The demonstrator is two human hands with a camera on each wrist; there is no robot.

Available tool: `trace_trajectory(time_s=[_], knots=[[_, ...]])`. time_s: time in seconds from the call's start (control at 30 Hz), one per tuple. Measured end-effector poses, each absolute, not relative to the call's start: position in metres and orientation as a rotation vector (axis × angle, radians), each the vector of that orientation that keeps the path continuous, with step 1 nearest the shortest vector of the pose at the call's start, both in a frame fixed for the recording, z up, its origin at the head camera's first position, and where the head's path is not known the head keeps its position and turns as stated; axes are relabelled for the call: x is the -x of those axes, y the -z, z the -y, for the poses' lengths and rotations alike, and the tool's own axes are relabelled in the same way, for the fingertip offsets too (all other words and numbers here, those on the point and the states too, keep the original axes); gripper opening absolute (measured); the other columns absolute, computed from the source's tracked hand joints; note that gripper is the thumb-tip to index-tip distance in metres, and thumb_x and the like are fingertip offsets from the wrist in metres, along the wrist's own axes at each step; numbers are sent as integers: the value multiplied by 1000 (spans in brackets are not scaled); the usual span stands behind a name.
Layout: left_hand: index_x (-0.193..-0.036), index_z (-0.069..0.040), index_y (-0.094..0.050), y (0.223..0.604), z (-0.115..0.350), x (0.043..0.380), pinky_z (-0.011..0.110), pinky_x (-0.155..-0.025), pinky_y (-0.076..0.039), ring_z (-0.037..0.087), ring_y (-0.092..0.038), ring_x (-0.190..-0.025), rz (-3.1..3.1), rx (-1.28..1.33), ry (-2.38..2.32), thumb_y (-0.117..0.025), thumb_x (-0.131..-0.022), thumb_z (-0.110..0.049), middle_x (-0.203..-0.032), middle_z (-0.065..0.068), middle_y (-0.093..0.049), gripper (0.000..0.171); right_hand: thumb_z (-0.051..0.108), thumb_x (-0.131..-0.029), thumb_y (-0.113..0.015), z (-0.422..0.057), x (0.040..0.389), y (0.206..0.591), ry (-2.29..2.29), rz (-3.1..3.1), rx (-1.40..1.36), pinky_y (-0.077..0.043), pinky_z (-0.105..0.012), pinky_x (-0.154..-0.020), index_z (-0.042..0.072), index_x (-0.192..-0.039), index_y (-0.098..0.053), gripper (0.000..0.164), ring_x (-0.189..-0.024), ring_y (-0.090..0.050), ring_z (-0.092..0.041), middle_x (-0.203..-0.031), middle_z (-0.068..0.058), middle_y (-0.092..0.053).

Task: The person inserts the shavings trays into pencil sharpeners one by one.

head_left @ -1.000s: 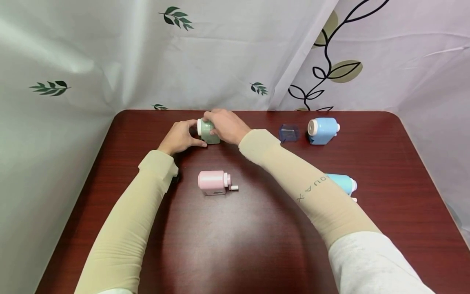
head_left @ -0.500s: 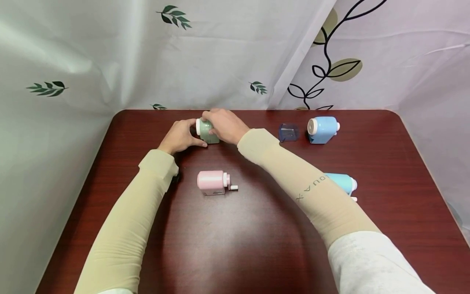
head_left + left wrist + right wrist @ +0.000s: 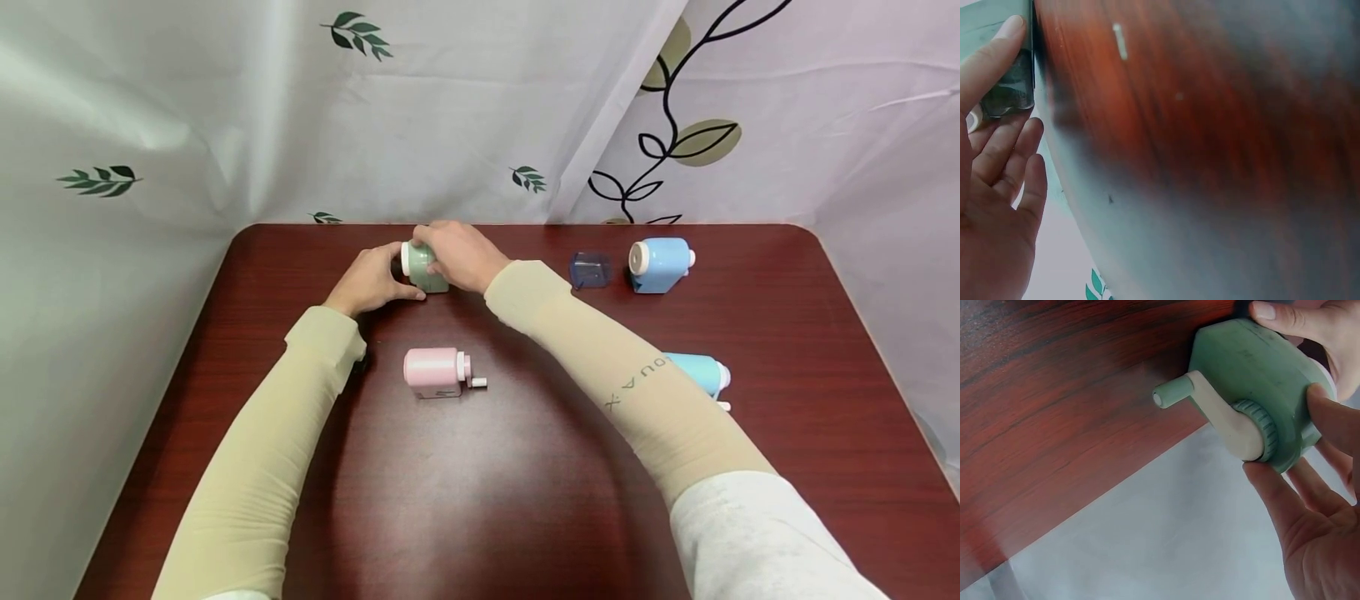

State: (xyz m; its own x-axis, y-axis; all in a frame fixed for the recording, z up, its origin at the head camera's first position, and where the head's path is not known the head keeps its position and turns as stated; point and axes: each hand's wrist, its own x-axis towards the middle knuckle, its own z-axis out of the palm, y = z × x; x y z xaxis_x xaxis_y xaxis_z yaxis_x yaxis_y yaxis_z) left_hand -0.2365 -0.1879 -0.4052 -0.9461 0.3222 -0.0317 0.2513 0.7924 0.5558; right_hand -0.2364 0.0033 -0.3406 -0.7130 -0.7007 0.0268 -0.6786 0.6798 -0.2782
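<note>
A green hand-crank pencil sharpener (image 3: pixel 425 265) stands near the table's back edge, left of centre. Its white crank arm with a green knob (image 3: pixel 1175 391) shows in the right wrist view. My right hand (image 3: pixel 461 254) grips the green body from above, thumb and fingers on opposite sides. My left hand (image 3: pixel 369 281) is at the sharpener's left end, with its thumb against the see-through lower part (image 3: pixel 1016 81) and its fingers around the other side. Part of the sharpener's white front end is hidden by the hands.
A pink pencil sharpener (image 3: pixel 433 371) lies nearer on the dark red table (image 3: pixel 480 483). To the right are a blue sharpener (image 3: pixel 662 265), a dark blue see-through bin (image 3: pixel 590 271) and a turquoise sharpener (image 3: pixel 697 373) partly behind the right sleeve. A patterned curtain (image 3: pixel 450 108) hangs behind.
Both hands keep their places on the green pencil sharpener. Only a very slight shift of the whole head view shows.
</note>
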Motion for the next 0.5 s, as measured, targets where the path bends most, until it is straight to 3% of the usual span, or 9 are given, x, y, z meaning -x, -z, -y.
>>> trace_trajectory(time_s=[0.5], knots=[[-136,-10,-43,401,192,232,39,-90,-41,21,-53,-102,-2851,-484,-861,-84,-66,-35,-118,5,-57,85,23,-89,-66,2,234,342,360,-2834,1110,-43,-32,-90,16,-133,-51,47,-108,-54,-17,-127,-1,-57]])
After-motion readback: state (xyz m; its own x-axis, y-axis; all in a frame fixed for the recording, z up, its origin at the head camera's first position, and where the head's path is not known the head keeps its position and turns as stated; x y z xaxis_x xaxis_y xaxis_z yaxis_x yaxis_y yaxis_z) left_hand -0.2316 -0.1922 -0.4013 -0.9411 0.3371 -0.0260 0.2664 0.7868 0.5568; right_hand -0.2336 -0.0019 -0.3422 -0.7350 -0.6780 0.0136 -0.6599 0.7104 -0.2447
